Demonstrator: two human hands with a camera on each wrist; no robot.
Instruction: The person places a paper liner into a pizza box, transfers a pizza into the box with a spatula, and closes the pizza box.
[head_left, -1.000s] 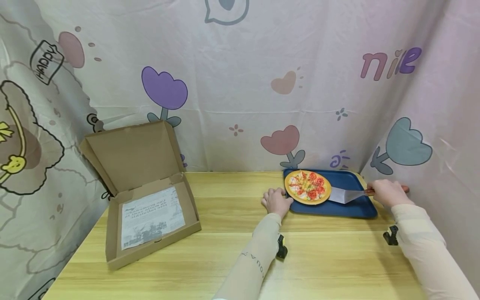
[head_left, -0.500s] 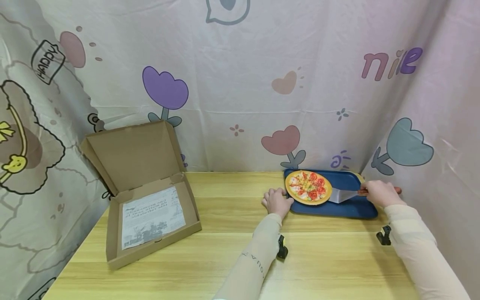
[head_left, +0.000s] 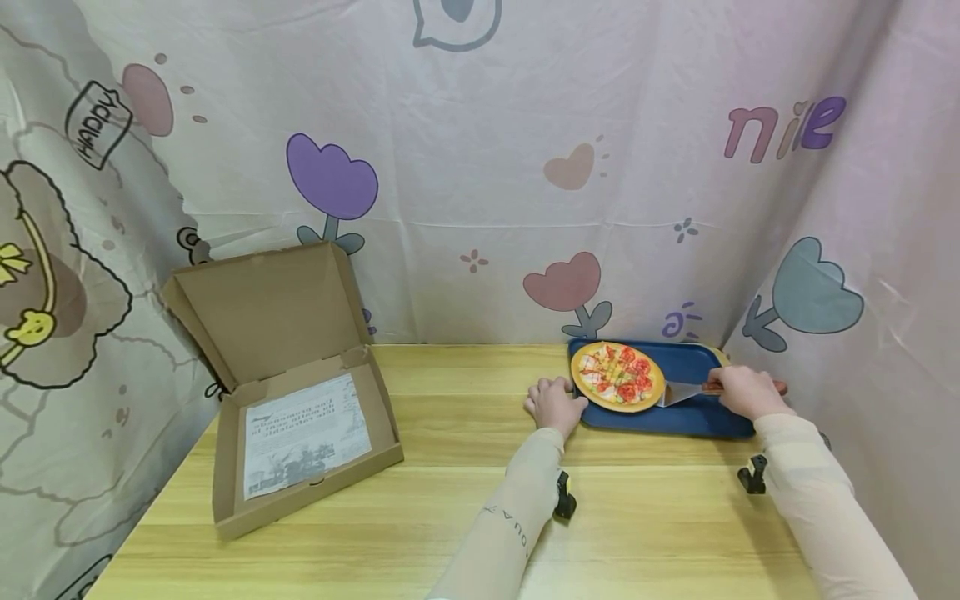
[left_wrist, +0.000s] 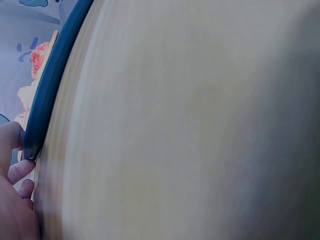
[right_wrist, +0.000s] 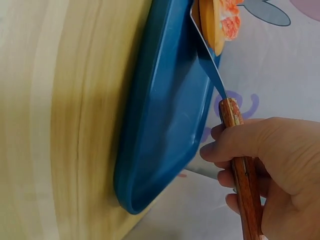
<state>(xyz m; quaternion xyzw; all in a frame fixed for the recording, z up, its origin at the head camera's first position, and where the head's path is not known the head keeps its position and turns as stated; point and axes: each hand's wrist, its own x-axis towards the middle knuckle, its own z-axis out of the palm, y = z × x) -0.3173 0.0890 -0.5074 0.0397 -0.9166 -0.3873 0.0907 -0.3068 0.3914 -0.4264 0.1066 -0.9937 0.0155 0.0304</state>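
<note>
A round pizza (head_left: 617, 377) topped in red and white rests at the left of a dark blue tray (head_left: 697, 419). My right hand (head_left: 750, 392) grips the wooden handle of a metal spatula (right_wrist: 245, 185) from the right. The spatula's blade slopes down and reaches under the pizza's right side, its front part hidden beneath it. At the tray's left edge, my left hand (head_left: 555, 406) holds the rim, beside the pizza. In the left wrist view, the tray's rim (left_wrist: 50, 85) lies between the thumb and the fingers.
On the left of the wooden table (head_left: 465, 475) stands a cardboard pizza box (head_left: 315, 495), its lid raised. Printed paper (head_left: 307, 433) lines its base. A patterned cloth (head_left: 450, 167) hangs behind the table and along both sides.
My right hand has moved left with the spatula, and more of the blade has slid under the pizza. The left hand, tray and box stay in place.
</note>
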